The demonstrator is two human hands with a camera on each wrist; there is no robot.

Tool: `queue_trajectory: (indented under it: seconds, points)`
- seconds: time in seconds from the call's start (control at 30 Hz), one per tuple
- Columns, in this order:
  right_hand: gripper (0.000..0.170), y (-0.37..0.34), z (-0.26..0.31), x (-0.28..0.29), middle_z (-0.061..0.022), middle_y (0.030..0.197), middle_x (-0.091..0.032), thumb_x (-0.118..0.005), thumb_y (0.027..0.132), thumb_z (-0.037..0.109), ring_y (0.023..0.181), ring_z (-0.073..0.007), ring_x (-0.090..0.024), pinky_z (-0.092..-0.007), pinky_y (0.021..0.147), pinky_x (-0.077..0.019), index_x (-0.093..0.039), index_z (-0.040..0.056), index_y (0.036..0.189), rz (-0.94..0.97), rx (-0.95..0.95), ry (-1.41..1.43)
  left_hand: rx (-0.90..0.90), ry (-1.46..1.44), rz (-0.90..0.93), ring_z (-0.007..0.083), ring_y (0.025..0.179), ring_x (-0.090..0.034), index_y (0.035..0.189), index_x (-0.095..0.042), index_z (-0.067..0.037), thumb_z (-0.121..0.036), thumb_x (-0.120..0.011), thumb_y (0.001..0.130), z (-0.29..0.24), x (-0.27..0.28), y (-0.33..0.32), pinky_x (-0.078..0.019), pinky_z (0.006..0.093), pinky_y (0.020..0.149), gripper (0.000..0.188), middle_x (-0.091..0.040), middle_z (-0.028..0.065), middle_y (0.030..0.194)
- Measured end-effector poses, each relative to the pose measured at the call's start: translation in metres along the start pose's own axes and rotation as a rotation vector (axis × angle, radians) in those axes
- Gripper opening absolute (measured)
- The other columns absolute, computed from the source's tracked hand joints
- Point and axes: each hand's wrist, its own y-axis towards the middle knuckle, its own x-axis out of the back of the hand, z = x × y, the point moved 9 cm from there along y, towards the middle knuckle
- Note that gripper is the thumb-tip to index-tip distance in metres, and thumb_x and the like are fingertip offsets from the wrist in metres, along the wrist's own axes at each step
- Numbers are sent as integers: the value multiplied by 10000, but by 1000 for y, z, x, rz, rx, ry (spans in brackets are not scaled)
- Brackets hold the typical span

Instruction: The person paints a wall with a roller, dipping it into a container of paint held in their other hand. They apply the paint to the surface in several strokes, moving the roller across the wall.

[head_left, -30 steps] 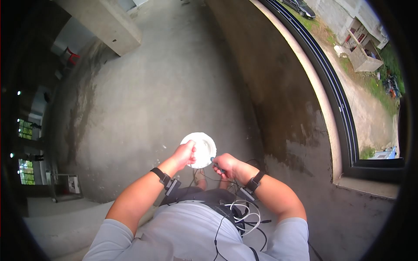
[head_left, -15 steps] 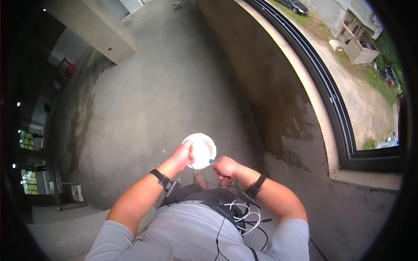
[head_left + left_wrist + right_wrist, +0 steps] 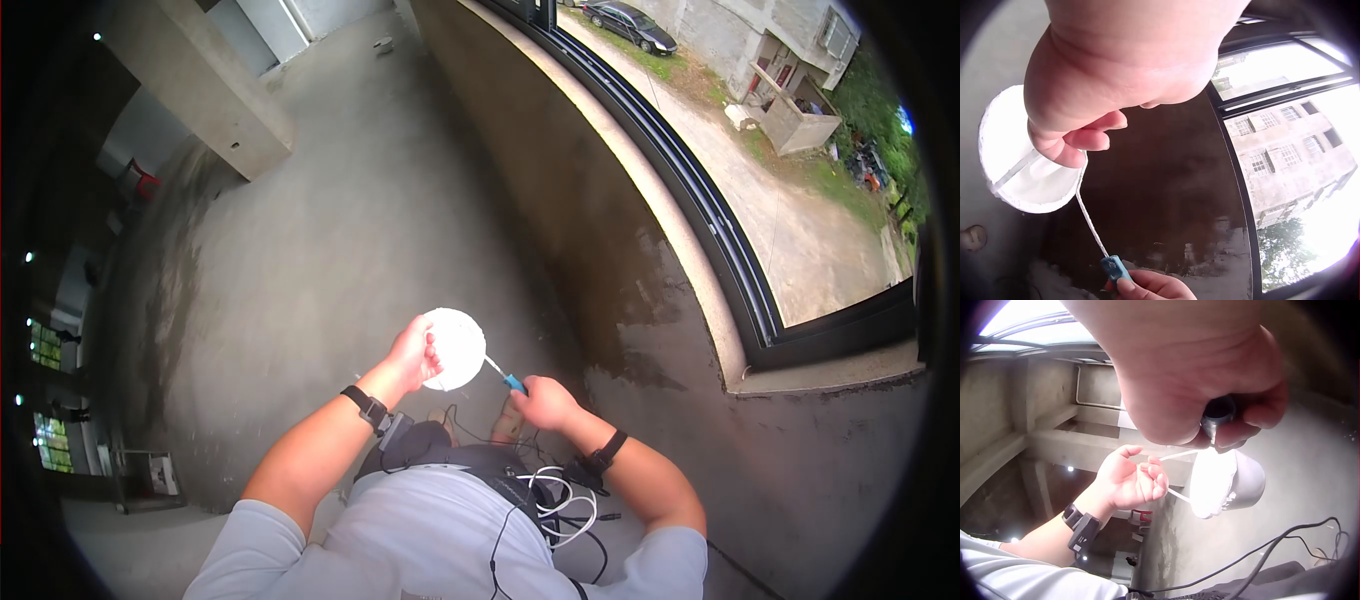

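Note:
A small white bucket (image 3: pixel 460 350) hangs in front of the body, its inside very bright. My left hand (image 3: pixel 415 356) curls its fingers round the bucket's thin bail (image 3: pixel 1179 454), beside the rim. My right hand (image 3: pixel 548 404) grips the blue handle (image 3: pixel 514 384) of a tool with a thin, bent, white-coated rod (image 3: pixel 1092 222), like a paint roller's frame. The rod runs to the bucket's rim. Its far end is hidden behind the left fingers in the left wrist view.
A wall with a wide, black-framed window (image 3: pixel 690 190) stands on the right. Bare concrete floor (image 3: pixel 330 250) stretches ahead, with a pillar (image 3: pixel 215 90) at the far left. Cables (image 3: pixel 565 505) hang at the waist. A red chair (image 3: pixel 143 180) stands far left.
My right hand has drawn away from the bucket, to the right and slightly toward the body, so more blue handle and rod show. The bucket shifts slightly left. The head view has turned.

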Motion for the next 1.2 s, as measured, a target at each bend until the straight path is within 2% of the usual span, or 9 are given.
queue_trajectory:
  seconds: [0.2, 0.53, 0.73, 0.8, 0.93, 1.0, 1.2]
  points:
    - [340, -26, 11, 15, -223, 817, -666, -535, 904, 316, 821, -398, -647, -477, 758, -512, -633, -10, 898, -153, -16, -15, -14, -28, 59, 109, 559, -331, 706, -385, -188, -383, -449, 871, -9, -7, -5, -397, 302, 650, 263, -314, -64, 560]
    - [320, -67, 34, 37, -216, 787, -662, -550, 901, 313, 791, -389, -649, -476, 727, -513, -627, 2, 890, -291, -14, -15, -33, 12, 120, 107, 561, -352, 694, -392, -189, -392, -453, 854, -15, -25, -26, -402, 300, 647, 265, -330, -61, 550]
    - [337, -75, 32, 26, -227, 832, -662, -545, 906, 311, 826, -393, -642, -465, 745, -505, -648, -9, 925, -254, -15, 45, -27, -12, 196, 98, 548, -346, 663, -396, -193, -386, -454, 849, -14, -28, -24, -407, 308, 657, 274, -330, -66, 546]
    - [360, -71, 26, 15, -241, 861, -658, -532, 914, 314, 851, -397, -636, -458, 765, -497, -656, -23, 943, -173, -7, 97, 40, -75, 198, 106, 507, -355, 615, -369, -198, -372, -478, 846, -9, -28, -22, -412, 302, 570, 309, -327, -51, 518]
    - [381, -60, 9, 4, -249, 875, -653, -523, 919, 322, 864, -403, -631, -455, 775, -491, -655, -34, 951, -154, -26, 58, 38, -76, 196, 107, 491, -345, 618, -375, -191, -375, -480, 843, -11, -26, -28, -416, 305, 571, 309, -320, -52, 508]
    - [348, -57, 1, 1, -139, 741, -652, -536, 933, 306, 699, -275, -637, -390, 679, -498, -639, -24, 895, -203, -39, 61, 47, -104, 218, 110, 486, -341, 625, -378, -187, -375, -484, 838, -12, -21, -25, -423, 311, 578, 304, -320, -55, 508]
    - [351, -63, 9, -7, -107, 719, -654, -525, 944, 304, 675, -237, -634, -369, 667, -500, -636, -15, 847, -249, -74, 81, 44, -123, 239, 114, 505, -351, 630, -371, -188, -379, -495, 825, -21, -5, -20, -413, 311, 586, 300, -316, -51, 516]
